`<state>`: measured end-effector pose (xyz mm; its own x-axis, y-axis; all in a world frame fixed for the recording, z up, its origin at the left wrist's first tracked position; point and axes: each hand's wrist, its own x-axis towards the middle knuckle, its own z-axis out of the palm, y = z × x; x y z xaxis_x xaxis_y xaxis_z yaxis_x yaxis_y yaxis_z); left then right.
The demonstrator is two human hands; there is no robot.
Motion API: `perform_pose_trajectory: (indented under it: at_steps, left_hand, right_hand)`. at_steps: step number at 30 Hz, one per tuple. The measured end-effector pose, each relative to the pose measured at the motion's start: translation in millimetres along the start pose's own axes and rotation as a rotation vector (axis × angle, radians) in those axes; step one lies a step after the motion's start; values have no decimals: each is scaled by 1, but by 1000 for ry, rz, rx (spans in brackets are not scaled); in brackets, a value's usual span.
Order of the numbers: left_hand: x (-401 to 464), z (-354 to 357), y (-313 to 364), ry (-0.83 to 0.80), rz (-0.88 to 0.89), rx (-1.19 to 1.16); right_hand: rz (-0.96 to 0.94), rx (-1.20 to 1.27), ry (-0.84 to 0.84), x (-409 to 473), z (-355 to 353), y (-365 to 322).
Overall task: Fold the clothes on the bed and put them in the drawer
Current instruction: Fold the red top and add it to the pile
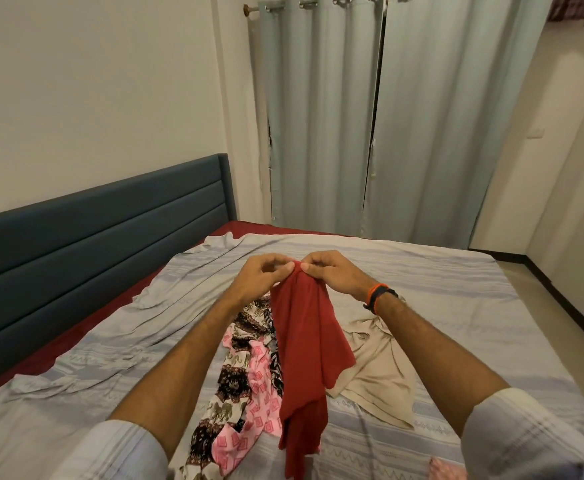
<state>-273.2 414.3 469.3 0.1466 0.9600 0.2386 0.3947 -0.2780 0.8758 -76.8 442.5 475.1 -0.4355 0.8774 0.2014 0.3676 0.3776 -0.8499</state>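
A dark red garment (304, 344) hangs lifted above the bed (457, 306), pinched at its top edge by both hands held close together. My left hand (263, 277) pinches the cloth from the left and my right hand (335, 273) from the right. Under it lie a black, white and pink patterned garment (245, 382) on the left and a crumpled beige shirt (377, 365) on the right. No drawer is in view.
The bed carries a pale blue-grey striped cover over a red sheet (76, 337). A dark blue headboard (93, 237) runs along the left wall. Grey-green curtains (405, 116) hang behind the bed. A strip of floor (560, 323) lies to the right. A pink item (446, 471) peeks in at the bottom.
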Motion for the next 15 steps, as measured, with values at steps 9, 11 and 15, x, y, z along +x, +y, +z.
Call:
perform_pose_trajectory:
  at_steps: [9, 11, 15]
  left_hand:
    - [11, 9, 4, 82, -17, 102]
    - [11, 13, 5, 91, -32, 108]
    - [10, 22, 9, 41, -24, 237]
  right_hand:
    - [-40, -64, 80, -2, 3, 6]
    - [-4, -82, 126, -5, 3, 7]
    - [30, -144, 195, -10, 9, 6]
